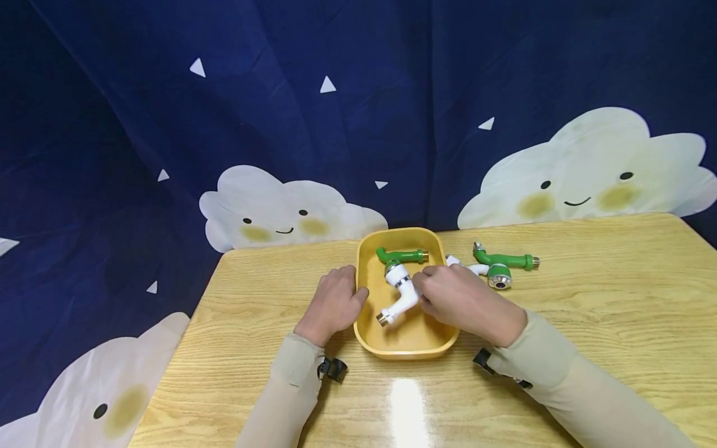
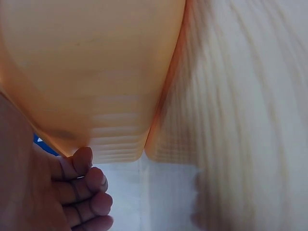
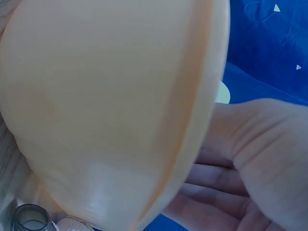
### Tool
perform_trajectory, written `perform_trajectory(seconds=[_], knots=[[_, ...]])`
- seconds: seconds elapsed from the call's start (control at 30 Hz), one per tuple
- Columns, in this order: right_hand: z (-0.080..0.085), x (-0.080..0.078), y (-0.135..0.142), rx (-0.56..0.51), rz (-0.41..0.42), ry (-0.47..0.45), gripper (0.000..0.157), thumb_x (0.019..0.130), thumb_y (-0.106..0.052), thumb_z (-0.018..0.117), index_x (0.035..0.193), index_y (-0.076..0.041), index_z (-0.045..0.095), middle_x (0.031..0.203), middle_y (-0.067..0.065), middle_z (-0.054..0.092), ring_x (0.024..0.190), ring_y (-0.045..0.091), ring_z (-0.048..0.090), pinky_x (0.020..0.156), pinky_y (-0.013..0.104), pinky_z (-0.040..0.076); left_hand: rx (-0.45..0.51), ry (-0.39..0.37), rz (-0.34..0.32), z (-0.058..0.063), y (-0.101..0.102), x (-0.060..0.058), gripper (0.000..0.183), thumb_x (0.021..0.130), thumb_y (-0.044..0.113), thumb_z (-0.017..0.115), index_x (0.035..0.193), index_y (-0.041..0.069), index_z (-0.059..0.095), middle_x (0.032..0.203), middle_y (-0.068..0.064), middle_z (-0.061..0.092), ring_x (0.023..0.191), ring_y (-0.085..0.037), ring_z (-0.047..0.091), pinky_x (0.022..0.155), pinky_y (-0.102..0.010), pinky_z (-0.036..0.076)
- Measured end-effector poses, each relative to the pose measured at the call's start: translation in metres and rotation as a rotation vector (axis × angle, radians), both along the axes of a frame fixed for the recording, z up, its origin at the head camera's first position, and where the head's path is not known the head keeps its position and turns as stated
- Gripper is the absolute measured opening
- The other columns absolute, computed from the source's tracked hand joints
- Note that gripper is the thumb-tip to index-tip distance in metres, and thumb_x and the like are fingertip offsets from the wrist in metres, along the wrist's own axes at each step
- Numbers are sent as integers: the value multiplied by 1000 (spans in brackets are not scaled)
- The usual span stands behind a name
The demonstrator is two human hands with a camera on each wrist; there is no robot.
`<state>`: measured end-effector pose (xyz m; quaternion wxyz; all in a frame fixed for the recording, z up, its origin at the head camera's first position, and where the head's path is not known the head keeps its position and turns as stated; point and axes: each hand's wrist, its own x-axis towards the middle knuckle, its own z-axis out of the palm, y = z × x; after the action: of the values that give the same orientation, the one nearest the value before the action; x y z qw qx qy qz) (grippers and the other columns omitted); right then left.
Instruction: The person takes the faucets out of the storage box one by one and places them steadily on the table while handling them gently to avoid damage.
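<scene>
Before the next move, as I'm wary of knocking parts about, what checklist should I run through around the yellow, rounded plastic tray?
1. Yellow, rounded plastic tray upright on the pale wooden table: ok.
2. Left hand at the tray's left rim, thumb over it: ok.
3. Right hand reaching over the right rim to the white bent tap with a brass-coloured end: ok.
4. Secure grip on that tap: cannot tell, fingertips hidden.
5. Table right of the tray free of loose parts: not ok; a green bent tap with a brass-coloured end lies there.
</scene>
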<state>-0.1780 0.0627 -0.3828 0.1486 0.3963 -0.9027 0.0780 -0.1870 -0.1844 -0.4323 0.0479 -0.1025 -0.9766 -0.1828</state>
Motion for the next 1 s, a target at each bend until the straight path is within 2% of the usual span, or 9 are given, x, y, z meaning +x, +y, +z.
perform_trajectory(seconds=[0.57, 1.0], knots=[[7, -2, 7, 5, 1, -88, 12, 83, -6, 78, 84, -10, 67, 74, 2, 63, 59, 11, 52, 53, 27, 43, 10, -10, -2, 1, 0, 0, 16, 96, 25, 53, 91, 10, 55, 81, -6, 53, 80, -25, 51, 79, -39, 41], [13, -3, 12, -13, 9, -108, 9, 82, -5, 78, 86, -8, 70, 75, 2, 66, 59, 10, 52, 53, 25, 42, 9, -17, 2, 1, 0, 0, 17, 96, 26, 52, 91, 10, 55, 82, -6, 53, 80, -25, 51, 79, -39, 41]])
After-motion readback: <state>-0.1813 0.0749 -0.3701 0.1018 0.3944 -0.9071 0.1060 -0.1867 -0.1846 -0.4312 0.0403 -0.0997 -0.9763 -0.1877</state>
